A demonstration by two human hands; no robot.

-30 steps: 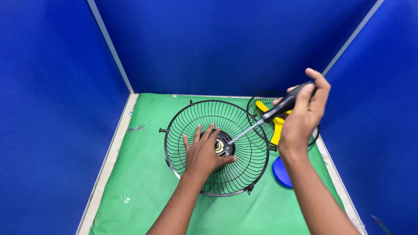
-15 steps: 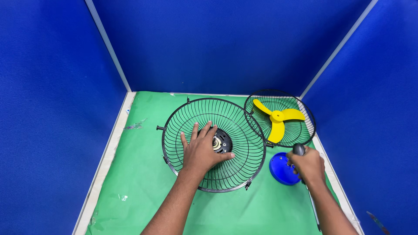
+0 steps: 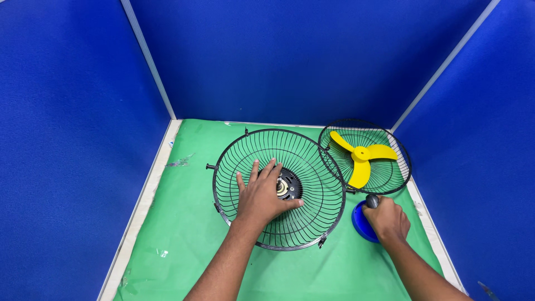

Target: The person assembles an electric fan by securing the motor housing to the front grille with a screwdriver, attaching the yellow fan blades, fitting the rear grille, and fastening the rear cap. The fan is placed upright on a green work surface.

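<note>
Black wire of the large fan guard (image 3: 278, 189) lies dish-up on the green mat (image 3: 184, 239), its hub partly hidden under the left hand (image 3: 261, 196), fingers spread flat, gripping nothing. Beside the blue cap (image 3: 359, 223), the right hand (image 3: 387, 218) clenches a dark tool handle (image 3: 371, 200); only its butt end shows, so its direction cannot be told.

Left hand (image 3: 262, 196) lies palm down, fingers (image 3: 255, 170) spread flat, forearm reaching forward; right hand (image 3: 387, 219) is curled into a closed fist, knuckles up.
</note>
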